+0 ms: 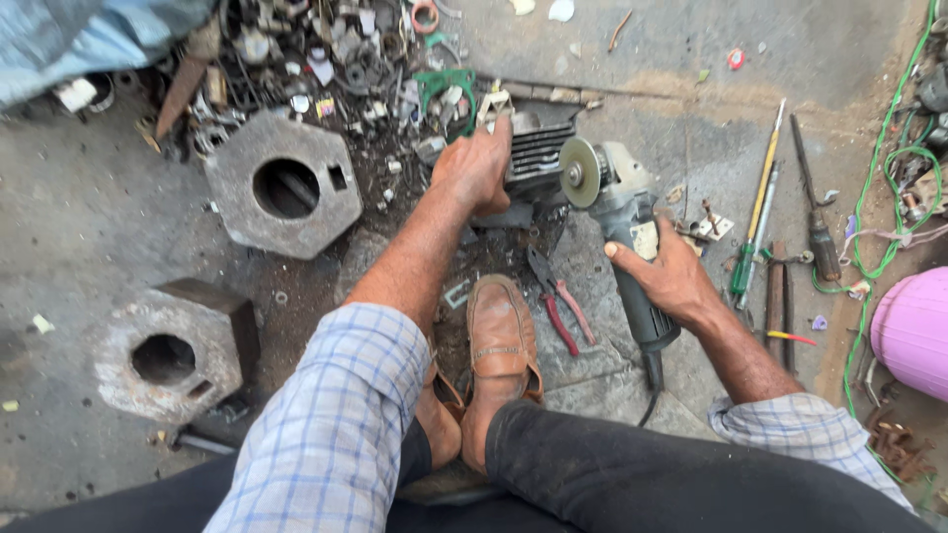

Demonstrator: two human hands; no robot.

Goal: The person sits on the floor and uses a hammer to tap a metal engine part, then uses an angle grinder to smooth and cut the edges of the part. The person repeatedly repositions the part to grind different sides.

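My left hand (476,168) presses down on a dark finned metal block (541,148) on the ground ahead of me. My right hand (667,276) grips the body of a grey angle grinder (620,212). Its round disc (580,172) stands right beside the block's right end; whether they touch I cannot tell. The grinder's cord runs back toward my leg. Red-handled pliers (558,301) lie between my hands, beside my brown leather shoe (502,345).
Two heavy hexagonal metal blocks with holes (284,183) (170,350) lie at the left. A heap of small scrap parts (336,59) fills the top. Screwdrivers and files (765,212), green wire (894,168) and a pink round object (913,331) are at the right.
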